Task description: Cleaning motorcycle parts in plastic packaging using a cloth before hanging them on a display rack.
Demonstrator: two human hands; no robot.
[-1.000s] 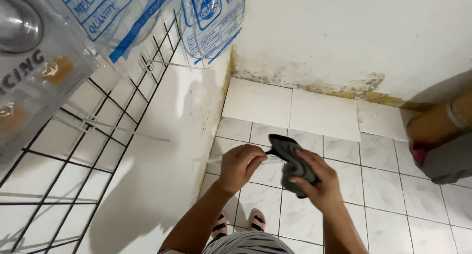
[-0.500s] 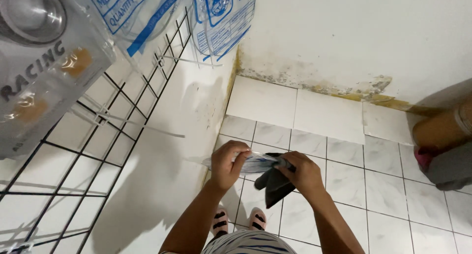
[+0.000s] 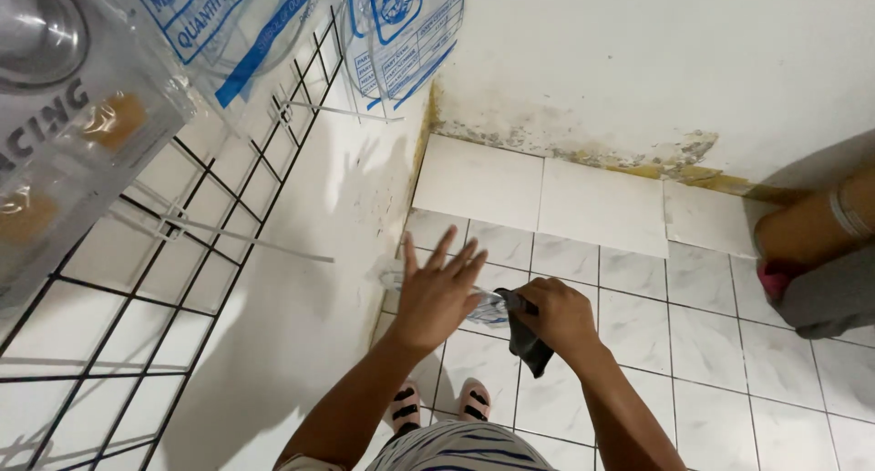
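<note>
Your right hand (image 3: 561, 314) is clenched on a dark cloth (image 3: 529, 343), which hangs down from your fist over the tiled floor (image 3: 711, 362). The same fist pinches one end of a small clear plastic bag (image 3: 483, 305) that runs leftward toward your other hand. Your left hand (image 3: 437, 293) is released: fingers (image 3: 444, 250) spread wide, back of the hand toward you, grasping nothing. It sits in front of the far end of the bag, so you cannot tell whether the palm touches it.

As far as the work goes, the cloth looks partly in or against the bag's mouth rather than inside it. I'd judge the bagging unfinished: the cloth is out in the open and only one hand has a grip.

Both forearms reach forward and down from your chest, elbows bent, wrists close together at about waist height. Your right wrist is turned knuckles-up; your left is cocked back with the fingers pointing away from you.

Below the hands are your feet in pink sandals (image 3: 474, 400). To your left a black wire grid (image 3: 182, 252) leans on the white wall (image 3: 301, 325), with printed clear bags (image 3: 401, 25) hanging at its top. At the right edge another person's arm (image 3: 811, 230) shows, well apart from you.
</note>
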